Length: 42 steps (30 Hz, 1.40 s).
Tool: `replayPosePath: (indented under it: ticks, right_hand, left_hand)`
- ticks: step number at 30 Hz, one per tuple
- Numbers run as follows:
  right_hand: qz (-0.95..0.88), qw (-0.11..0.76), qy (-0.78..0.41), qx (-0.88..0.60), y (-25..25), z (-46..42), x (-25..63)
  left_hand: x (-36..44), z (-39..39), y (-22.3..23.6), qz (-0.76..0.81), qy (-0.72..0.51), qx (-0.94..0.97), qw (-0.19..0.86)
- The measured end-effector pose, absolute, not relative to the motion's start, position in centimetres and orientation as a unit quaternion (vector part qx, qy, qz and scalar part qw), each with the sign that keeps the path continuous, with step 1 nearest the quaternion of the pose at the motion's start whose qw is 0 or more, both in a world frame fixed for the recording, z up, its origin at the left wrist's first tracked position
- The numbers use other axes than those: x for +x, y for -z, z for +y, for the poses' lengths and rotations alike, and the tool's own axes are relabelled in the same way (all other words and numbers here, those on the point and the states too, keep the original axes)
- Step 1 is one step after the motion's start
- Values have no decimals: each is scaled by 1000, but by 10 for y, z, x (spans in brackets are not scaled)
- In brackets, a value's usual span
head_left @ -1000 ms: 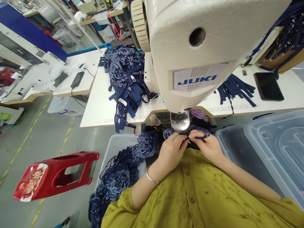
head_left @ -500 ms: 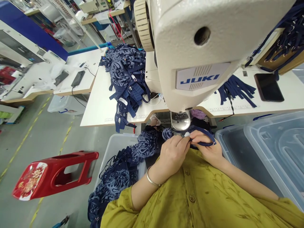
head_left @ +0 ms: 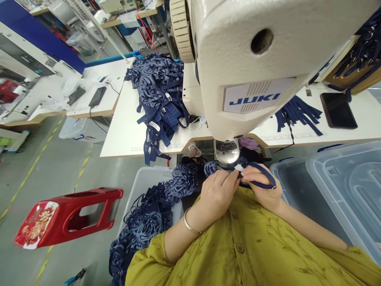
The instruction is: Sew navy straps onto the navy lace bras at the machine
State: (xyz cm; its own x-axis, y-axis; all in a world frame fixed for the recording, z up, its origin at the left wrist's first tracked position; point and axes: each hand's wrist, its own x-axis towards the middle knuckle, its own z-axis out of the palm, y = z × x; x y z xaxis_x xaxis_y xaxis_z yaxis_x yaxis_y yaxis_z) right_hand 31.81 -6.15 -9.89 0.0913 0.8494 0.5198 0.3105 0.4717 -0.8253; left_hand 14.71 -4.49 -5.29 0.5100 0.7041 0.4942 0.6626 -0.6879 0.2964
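Note:
Close to my chest, below the sewing machine head (head_left: 247, 67), both hands meet on a patterned navy bra (head_left: 210, 168). My left hand (head_left: 218, 192) is closed, fingertips pinching the navy fabric beside a small white label (head_left: 239, 168). Pressed up against it, my right hand (head_left: 264, 194) grips a looped navy strap (head_left: 263, 170) that curves over its fingers. Just beyond the hands is the machine's rounded metal end (head_left: 226, 153). My fingers hide the exact spot where strap and fabric meet.
Patterned bras fill a plastic bin (head_left: 139, 178) at my left. More bras (head_left: 157, 91) lie heaped on the white table (head_left: 119, 135). Cut navy straps (head_left: 297, 113) and a phone (head_left: 338, 110) lie right. A red stool (head_left: 68, 216) and clear bins (head_left: 342, 190) flank me.
My right hand has shifted slightly to the right with the strap loop, and the white label shows a little more. My left hand stays nearly in place.

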Motion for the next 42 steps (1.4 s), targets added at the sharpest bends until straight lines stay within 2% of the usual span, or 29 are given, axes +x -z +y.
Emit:
replayPosePath:
  ticks: [6,12,15,20,23,27,35,42]
  right_hand:
    - [-660,568,-220,-440,88,-59,318]
    - [-688,405,-293,-527,48,-35,323]
    - [-691,378,-300,-538,40,-15,320]
    - [-642,417,-294,-573,52,1,311]
    - [-571,446,-394,-565,59,5,310]
    - [-517,468,-506,-507,62,12,314]
    - [-553,452,-429,-553,61,24,320]
    - [-561,459,-412,-552,60,24,318]
  left_hand:
    - [146,-44,51,387,-297,872,42]
    - [141,-26,31,432,-245,849,179]
    - [139,-9,25,443,-245,853,125]
    - [133,3,41,381,-305,872,-37]
    - [131,-4,54,315,-293,902,-47]
    - [132,-14,62,340,-257,901,-83]
    - [133,-16,58,352,-205,904,-134]
    - [134,-17,60,355,-196,903,-140]
